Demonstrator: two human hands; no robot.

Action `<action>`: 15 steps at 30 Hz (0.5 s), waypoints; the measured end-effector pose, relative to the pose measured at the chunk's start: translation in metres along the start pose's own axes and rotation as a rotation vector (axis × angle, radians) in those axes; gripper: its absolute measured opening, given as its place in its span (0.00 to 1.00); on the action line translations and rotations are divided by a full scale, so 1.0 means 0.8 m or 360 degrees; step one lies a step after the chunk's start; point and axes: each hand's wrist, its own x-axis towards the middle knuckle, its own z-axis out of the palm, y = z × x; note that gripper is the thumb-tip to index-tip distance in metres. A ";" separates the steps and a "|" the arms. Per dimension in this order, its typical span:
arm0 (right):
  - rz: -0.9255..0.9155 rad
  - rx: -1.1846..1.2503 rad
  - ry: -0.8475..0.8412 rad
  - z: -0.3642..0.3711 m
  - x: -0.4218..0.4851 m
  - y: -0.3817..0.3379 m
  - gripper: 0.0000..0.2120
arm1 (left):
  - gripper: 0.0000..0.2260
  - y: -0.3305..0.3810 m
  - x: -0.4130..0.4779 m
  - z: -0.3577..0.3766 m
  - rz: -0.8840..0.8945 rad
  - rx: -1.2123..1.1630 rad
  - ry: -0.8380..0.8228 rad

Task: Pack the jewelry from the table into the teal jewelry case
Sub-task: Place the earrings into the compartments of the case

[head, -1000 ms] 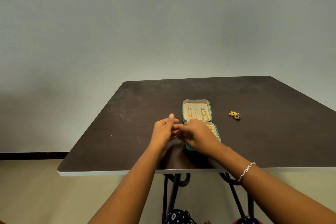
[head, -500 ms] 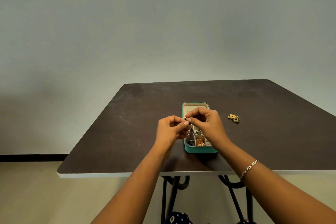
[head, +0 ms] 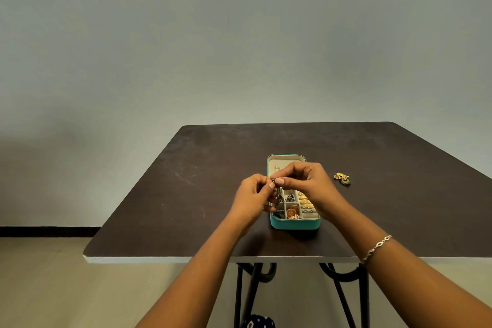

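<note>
Where the pale grey-green wall (head: 239, 48) meets the beige floor (head: 40, 287), a dark brown counter (head: 186, 194) is seen, carried on black metal legs (head: 246, 293). Near the front edge of the counter, slightly right of its middle, the teal jewelry case (head: 294, 224) is laid open, its cream-lined lid folded back on the far side and partly hidden behind the right hand (head: 306, 181). The near half of the case is divided into small compartments: gold rings (head: 304, 201) are lined up in the right-hand column, a coppery piece is lodged in a middle compartment at the front, and darker silvery pieces are kept to the left.

Both hands are raised above the case and brought together over its left edge. The left hand (head: 253, 198) is curled, its fingertips met by the thumb and forefinger of the right hand. A small dark earring (head: 273, 181) is pinched between the two hands, with a thin part hanging down from it toward the case. A silver bracelet (head: 376, 247) is worn on the right wrist.

A gold-and-green earring pair (head: 343, 178) is left lying on the counter, to the right of the case and clear of both hands.
</note>
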 end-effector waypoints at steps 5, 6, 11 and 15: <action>0.0105 -0.0069 -0.0097 -0.001 0.003 -0.003 0.07 | 0.04 -0.004 0.003 -0.003 0.0077 0.0317 0.0080; 0.0126 -0.0083 -0.0137 -0.002 0.004 -0.004 0.07 | 0.03 -0.004 0.004 -0.004 0.0072 0.0326 0.0086; 0.0161 -0.0148 -0.0223 -0.006 0.008 -0.009 0.05 | 0.03 -0.005 0.001 -0.001 0.0092 0.0216 0.0112; 0.0145 -0.0202 -0.0156 -0.016 0.015 -0.014 0.05 | 0.05 -0.009 0.001 -0.001 0.0110 0.0301 0.0198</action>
